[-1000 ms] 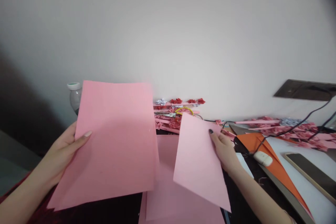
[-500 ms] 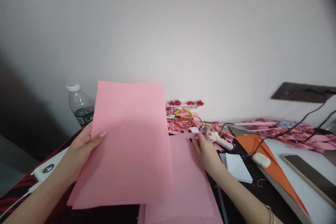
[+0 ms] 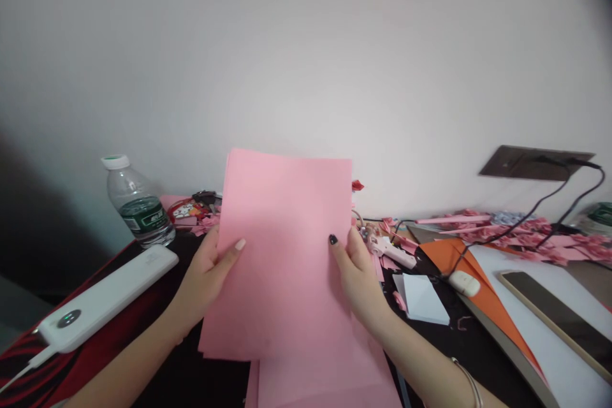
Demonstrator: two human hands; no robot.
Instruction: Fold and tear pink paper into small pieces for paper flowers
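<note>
Several sheets of pink paper [image 3: 287, 248] are held up in a stack, tilted toward me. My left hand [image 3: 208, 277] grips the stack's left edge, thumb on the front. At the right edge my right hand [image 3: 358, 277] holds it the same way, its dark-nailed thumb lying on the front. The fingers behind the paper are mostly hidden. More pink sheets [image 3: 325, 382] lie below on the dark tabletop, partly covered by the held stack. Just right of my right hand is a pale pink glue gun [image 3: 392, 251].
A water bottle [image 3: 141, 204] and a white power bank [image 3: 109, 296] with a cable stand left. On the right are white paper pieces [image 3: 425, 299], orange paper [image 3: 502, 319], a phone [image 3: 559, 315] and pink paper flowers [image 3: 507, 236]. Black cords hang from a wall socket [image 3: 530, 162].
The held stack has moved right, over the sheets on the table. My right hand has left those lower sheets and taken the stack's right edge.
</note>
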